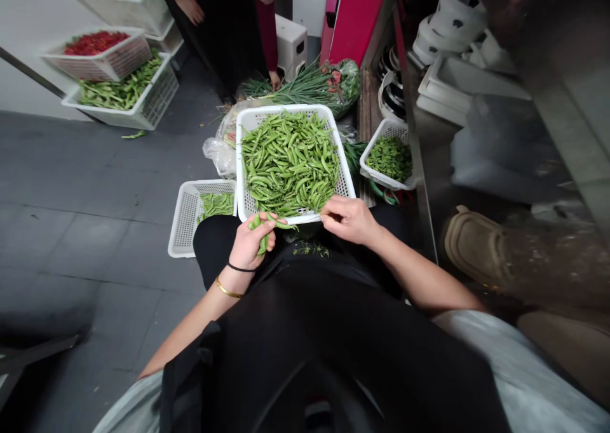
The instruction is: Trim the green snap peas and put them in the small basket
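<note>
Head view: my left hand (pixel 250 244) is closed around a few snap pea pods (pixel 262 244). My right hand (pixel 347 220), fingers partly curled, sits at the near rim of a white plastic basket (pixel 286 110); I cannot tell whether it has hold of anything. Heaped pods (pixel 290 163) fill that basket, just beyond my lap (pixel 223 242). A smaller basket (pixel 183 220) beside it holds more pods.

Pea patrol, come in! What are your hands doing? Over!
Left hand holding green pea pods. Right hand at white plastic mesh basket rim. Nothing blocking.
</note>
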The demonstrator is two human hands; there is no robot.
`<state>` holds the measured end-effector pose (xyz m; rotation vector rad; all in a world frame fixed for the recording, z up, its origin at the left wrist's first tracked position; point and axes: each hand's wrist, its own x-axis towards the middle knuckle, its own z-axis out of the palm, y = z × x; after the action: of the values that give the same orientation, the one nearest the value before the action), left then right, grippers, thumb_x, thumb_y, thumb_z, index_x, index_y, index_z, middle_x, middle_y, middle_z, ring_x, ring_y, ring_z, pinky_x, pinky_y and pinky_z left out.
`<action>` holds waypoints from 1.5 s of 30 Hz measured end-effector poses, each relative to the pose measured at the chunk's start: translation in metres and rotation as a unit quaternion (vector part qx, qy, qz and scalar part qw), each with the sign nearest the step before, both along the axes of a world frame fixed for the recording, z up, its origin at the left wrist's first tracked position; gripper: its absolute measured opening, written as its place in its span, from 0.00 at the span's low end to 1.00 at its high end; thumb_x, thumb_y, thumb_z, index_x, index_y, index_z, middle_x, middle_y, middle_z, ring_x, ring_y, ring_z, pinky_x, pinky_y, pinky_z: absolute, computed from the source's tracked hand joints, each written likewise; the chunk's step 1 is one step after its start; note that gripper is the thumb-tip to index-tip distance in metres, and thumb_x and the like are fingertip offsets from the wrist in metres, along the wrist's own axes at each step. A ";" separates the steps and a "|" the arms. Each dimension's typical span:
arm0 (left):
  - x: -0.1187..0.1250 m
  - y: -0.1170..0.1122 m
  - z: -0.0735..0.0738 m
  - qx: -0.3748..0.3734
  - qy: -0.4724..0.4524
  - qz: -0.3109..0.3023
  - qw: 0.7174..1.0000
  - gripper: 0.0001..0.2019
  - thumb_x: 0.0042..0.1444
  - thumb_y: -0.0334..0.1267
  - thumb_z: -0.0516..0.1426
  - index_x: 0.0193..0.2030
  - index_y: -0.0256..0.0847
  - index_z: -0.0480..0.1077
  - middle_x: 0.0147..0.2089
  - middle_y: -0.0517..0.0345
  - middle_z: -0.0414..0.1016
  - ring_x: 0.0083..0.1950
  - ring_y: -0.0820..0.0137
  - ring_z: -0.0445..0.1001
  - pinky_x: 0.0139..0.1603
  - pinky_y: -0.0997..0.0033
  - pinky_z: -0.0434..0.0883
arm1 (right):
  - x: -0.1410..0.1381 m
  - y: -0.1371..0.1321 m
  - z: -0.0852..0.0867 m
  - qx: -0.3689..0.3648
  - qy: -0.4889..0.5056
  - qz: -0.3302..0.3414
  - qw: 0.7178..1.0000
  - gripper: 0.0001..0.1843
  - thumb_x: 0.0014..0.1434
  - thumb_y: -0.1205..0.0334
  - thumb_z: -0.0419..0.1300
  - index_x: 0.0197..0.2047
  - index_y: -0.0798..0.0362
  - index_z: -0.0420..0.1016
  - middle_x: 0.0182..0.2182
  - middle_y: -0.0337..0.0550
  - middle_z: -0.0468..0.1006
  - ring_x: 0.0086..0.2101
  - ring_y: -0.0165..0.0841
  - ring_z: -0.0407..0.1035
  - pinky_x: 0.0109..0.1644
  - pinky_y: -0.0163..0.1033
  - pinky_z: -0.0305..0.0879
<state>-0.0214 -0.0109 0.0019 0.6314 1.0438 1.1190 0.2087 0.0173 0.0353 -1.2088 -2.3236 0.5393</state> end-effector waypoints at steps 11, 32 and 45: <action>0.008 -0.013 0.014 0.089 0.096 -0.011 0.991 0.12 0.48 0.38 0.64 0.37 0.36 0.70 0.19 0.63 0.70 0.14 0.77 0.65 0.15 0.79 0.62 | -0.043 -0.002 -0.019 -0.082 0.030 0.099 0.991 0.14 0.65 0.60 0.50 0.32 0.55 0.73 0.26 0.39 0.73 0.28 0.27 0.65 0.33 0.31 0.55; -0.022 0.009 -0.004 0.044 0.064 -0.006 0.997 0.11 0.46 0.39 0.64 0.28 0.37 0.66 0.19 0.62 0.69 0.14 0.80 0.59 0.13 0.81 0.56 | -0.005 0.001 -0.017 -0.117 -0.072 0.147 0.980 0.17 0.66 0.59 0.48 0.34 0.56 0.76 0.32 0.44 0.76 0.33 0.29 0.68 0.38 0.33 0.58; -0.027 0.010 -0.014 -0.075 -0.191 -0.114 0.972 0.10 0.46 0.31 0.62 0.36 0.37 0.68 0.22 0.64 0.65 0.16 0.81 0.60 0.13 0.83 0.57 | -0.066 0.106 -0.063 -0.142 -0.308 0.012 0.941 0.17 0.62 0.68 0.50 0.53 0.61 0.68 0.42 0.58 0.77 0.42 0.39 0.70 0.45 0.39 0.61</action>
<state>-0.0485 -0.0013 -0.0125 0.3826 0.6976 0.9049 0.1431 0.1229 -0.0272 -1.6767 -2.8500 0.5799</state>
